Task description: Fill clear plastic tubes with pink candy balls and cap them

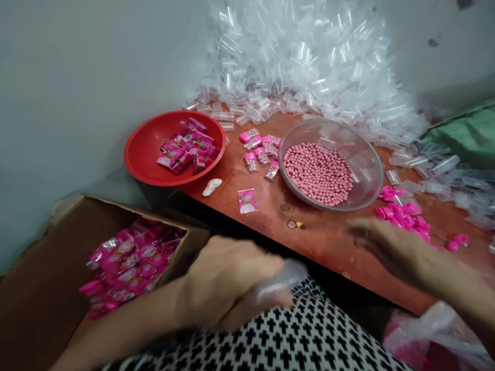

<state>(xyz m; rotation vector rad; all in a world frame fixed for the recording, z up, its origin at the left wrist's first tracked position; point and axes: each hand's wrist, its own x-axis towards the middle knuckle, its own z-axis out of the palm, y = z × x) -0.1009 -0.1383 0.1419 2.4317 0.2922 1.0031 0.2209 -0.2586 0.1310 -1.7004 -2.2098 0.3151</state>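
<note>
Our left hand (232, 278) hangs at six o'clock in the view, above our patterned lap (294, 337), with its fingers closed round a clear tube (288, 281) that points toward about four o'clock. Our right hand (390, 242) reaches in at four o'clock over the counter (323, 237), just beside the pink caps (410, 221) at three o'clock. Its fingers look nearly straight, but blur hides their tips, so we cannot tell how wide they stand or whether they hold or touch anything.

Near the middle lies one flat pink sachet (247, 201), with a crumpled white scrap (212, 187) toward nine o'clock. Between two and three o'clock we have the clear bowl (371, 167), partly filled with pink beads (319, 175); just off its rim, toward ten o'clock, small filled jars (261, 156) with pink lids lie in a cluster. The red bowl (135, 154) at ten o'clock holds pink packs (189, 144), and the box (46, 288) at eight o'clock holds more of them in a heap. A great pile of empty tubes (309, 62) leans against the wall (96, 67) at one o'clock.
</note>
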